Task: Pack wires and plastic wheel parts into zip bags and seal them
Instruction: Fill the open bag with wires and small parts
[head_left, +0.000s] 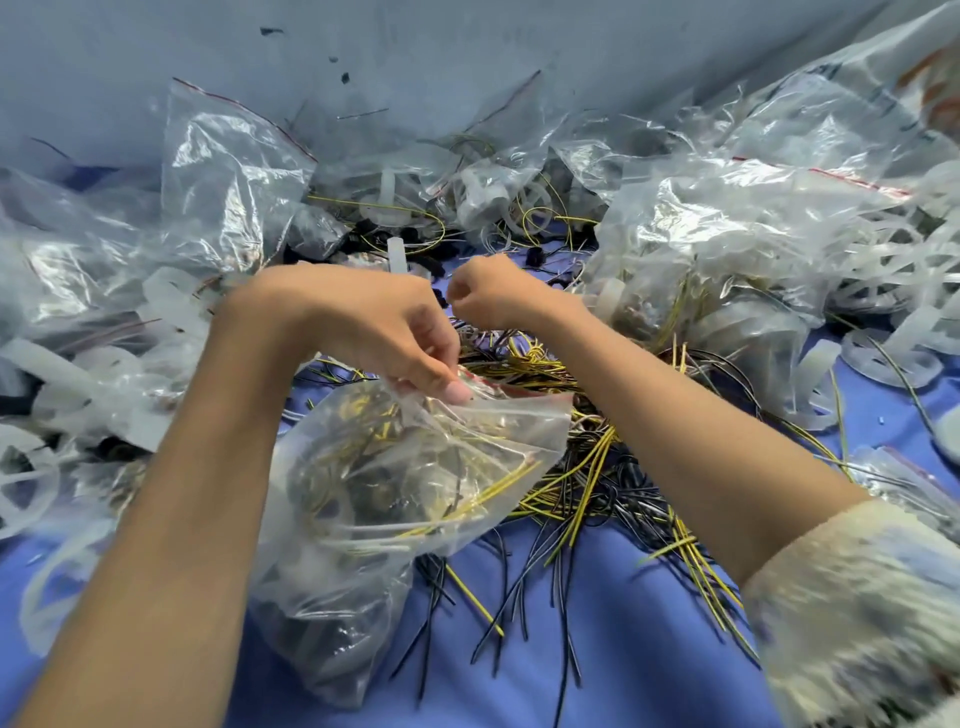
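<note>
Plastic bags (228, 171) and white wheels (878, 270) ring wires (587, 483).

The surface (649, 649) is blue. The wires (582, 467) are yellow and black. The zip bag (395, 467) is clear with a red strip; the wheel parts (883, 358) are translucent white.

Nothing legible; dark marks on the large bag (857, 88) may be print.

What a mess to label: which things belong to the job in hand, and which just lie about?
In use: left hand, zip bag it pinches, right hand, loose wires.
Lying about: other zip bags, plastic wheel parts, blue tabletop.
</note>
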